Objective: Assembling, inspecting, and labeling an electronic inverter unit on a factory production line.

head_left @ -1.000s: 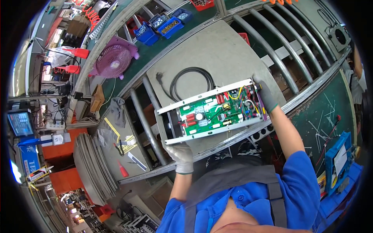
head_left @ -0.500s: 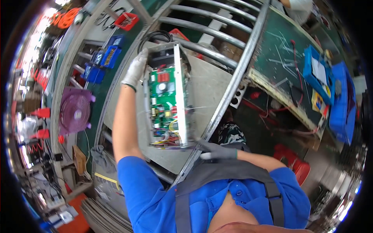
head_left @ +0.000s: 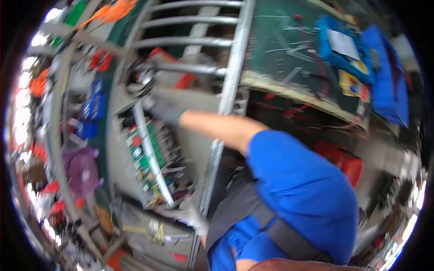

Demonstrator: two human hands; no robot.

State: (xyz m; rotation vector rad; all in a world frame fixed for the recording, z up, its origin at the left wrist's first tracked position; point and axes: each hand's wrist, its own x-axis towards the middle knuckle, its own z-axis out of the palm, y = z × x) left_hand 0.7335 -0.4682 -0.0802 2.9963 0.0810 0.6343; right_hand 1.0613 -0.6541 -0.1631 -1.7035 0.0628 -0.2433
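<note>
Open circuit-board chassis (head_left: 153, 152) over grey board (head_left: 201, 128); gloved right hand (head_left: 163, 110) at its far end, left hand (head_left: 190, 217) near end; finger grip blurred, cannot tell; paper (head_left: 342, 44) (writing unreadable from here) in blue tray (head_left: 324, 52).

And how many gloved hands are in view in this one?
2. The right hand, in grey, is at the upper end of the open metal case; the left hand, in white, is at its lower end. Blur at the edges may hide others.
</note>
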